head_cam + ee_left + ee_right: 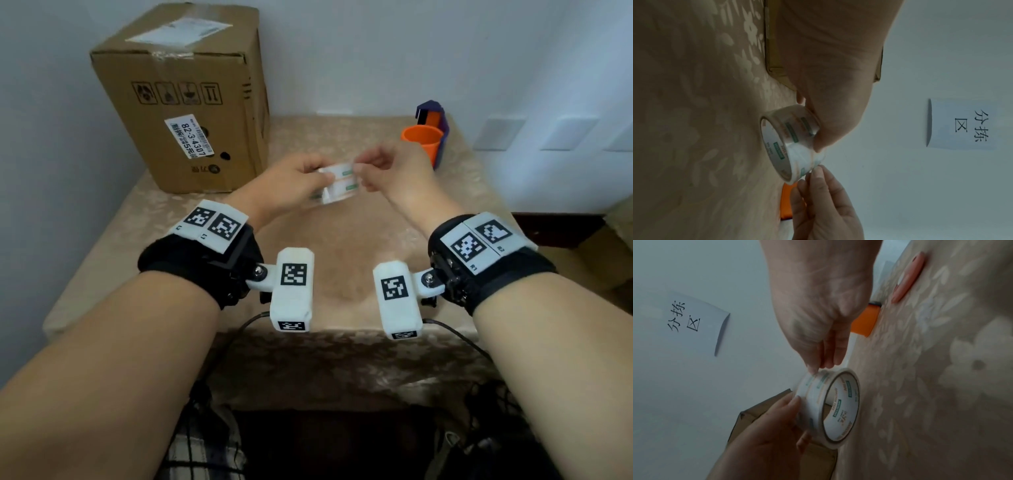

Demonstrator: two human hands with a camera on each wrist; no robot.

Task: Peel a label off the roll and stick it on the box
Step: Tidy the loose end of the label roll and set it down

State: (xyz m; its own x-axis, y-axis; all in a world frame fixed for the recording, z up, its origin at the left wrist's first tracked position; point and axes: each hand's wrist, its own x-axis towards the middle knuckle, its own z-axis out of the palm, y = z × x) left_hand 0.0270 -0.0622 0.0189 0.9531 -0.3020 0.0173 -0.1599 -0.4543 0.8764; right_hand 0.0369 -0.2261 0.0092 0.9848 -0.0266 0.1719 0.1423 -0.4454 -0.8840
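Closest to my head view, both forearms reach forward with black wrist straps and white marker blocks, out over the table (342, 246) with its pale flowered cloth.

Left hand (291, 181) has the roll (337, 183). Its fingers are curled round the outer band, thumb on top, and the roll hangs in the air above the cloth, not touching it. In the left wrist view the roll (789, 144) sits right at the thumb tip, its open core turned toward the table. It looks like a clear roll with green and orange print.

Right hand (387, 171) comes in from the other side. Its fingertips (818, 173) are pinched narrow on the roll's outer edge, just across from my left thumb. From the right wrist view, the fingertips (813, 368) press on the rim of the roll (830, 405). Whether a label is lifted, I cannot tell; it is too blurred there.

The box (185, 102) stands upright beyond my left fingers, near but apart from them, with a printed sticker on its front face.

Beyond my right fingers, an orange cup (423, 142) stands in front of a purple holder (432, 114).

A paper sign (960, 125) hangs on the wall past both sets of fingers.
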